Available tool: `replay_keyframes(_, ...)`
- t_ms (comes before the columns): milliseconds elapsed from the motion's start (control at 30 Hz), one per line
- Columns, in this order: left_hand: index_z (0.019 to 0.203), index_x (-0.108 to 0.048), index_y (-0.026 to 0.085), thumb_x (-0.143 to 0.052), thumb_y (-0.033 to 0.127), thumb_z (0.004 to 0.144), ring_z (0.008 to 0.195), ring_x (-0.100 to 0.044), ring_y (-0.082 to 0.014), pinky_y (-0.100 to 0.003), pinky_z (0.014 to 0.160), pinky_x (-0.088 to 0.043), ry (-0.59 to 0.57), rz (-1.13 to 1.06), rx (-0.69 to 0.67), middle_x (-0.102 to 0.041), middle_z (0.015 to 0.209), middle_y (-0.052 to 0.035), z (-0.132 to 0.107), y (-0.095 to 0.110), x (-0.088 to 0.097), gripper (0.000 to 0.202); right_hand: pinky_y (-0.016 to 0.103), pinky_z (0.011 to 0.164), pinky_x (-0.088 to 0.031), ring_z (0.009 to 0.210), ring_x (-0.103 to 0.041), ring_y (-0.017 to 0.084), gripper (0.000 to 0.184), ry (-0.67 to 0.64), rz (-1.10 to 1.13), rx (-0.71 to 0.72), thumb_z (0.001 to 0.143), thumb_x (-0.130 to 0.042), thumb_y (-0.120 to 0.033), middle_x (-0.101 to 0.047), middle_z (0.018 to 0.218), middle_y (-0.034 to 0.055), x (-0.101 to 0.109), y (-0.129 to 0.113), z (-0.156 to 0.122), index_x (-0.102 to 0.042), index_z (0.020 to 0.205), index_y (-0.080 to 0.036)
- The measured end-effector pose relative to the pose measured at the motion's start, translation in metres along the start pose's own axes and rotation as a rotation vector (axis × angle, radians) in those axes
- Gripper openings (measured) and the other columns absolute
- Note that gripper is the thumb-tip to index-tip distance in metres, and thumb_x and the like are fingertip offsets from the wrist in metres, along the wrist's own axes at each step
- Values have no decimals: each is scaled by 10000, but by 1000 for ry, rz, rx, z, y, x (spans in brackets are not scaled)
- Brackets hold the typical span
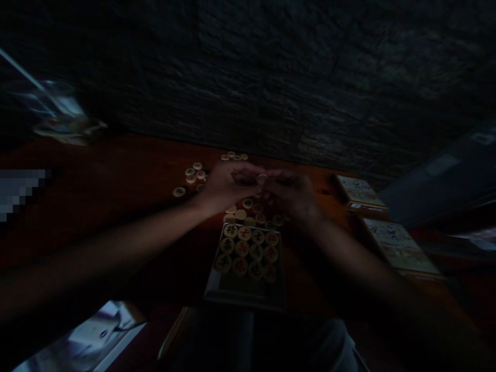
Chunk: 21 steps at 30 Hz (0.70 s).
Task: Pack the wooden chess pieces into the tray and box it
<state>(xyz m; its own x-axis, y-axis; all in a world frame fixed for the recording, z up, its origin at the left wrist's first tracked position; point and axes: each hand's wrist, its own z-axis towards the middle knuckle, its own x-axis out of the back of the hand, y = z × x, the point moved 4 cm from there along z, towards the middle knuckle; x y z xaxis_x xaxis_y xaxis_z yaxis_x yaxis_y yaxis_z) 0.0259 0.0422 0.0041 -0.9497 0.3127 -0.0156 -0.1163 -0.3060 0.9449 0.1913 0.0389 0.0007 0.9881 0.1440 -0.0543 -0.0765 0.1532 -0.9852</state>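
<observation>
My left hand (227,183) and my right hand (292,194) meet over a dark wooden table (116,186), fingers pinched together around a round wooden chess piece (262,179) held between them. Just below the hands lies a shallow box (245,299) holding several round pieces (248,250) marked with red and black characters, laid in rows. More loose pieces (194,173) are scattered on the table to the left of and behind my left hand.
Two flat printed boxes (358,191) (399,245) lie at the right of the table. A clear plastic bag (58,113) sits at the far left. A dark brick wall (271,77) rises behind. A pale sheet (93,338) lies at the bottom left.
</observation>
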Motion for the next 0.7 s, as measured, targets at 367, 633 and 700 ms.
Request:
replay_keyframes(367,1017,-809,143,-863,256,794,809,-799,-192,-362,838,-654,47,-130,94,-832,960,-81,1,1,3,256,217,517,-501,590,-673,122,377,10,58,-72,666,-939,-377,-773,708,5,1,-4,-2,-838,980,-196)
replay_keyframes(633,947,-787,135,-834,210,796,779,-782,-174,-262,703,-604,26,62,-25,-820,883,-77,-1,3,-2,175,223,504,-521,531,-635,116,387,39,-132,32,664,-946,-514,-751,658,23,-2,-8,-4,-812,807,-180)
replay_keyframes(700,948,-777,144,-824,154,772,808,-785,-175,-257,713,-602,15,88,-56,-821,894,-67,-2,2,-4,182,219,492,-514,507,-622,109,386,35,-136,48,672,-943,-522,-739,635,17,-1,-7,-4,-797,778,-181)
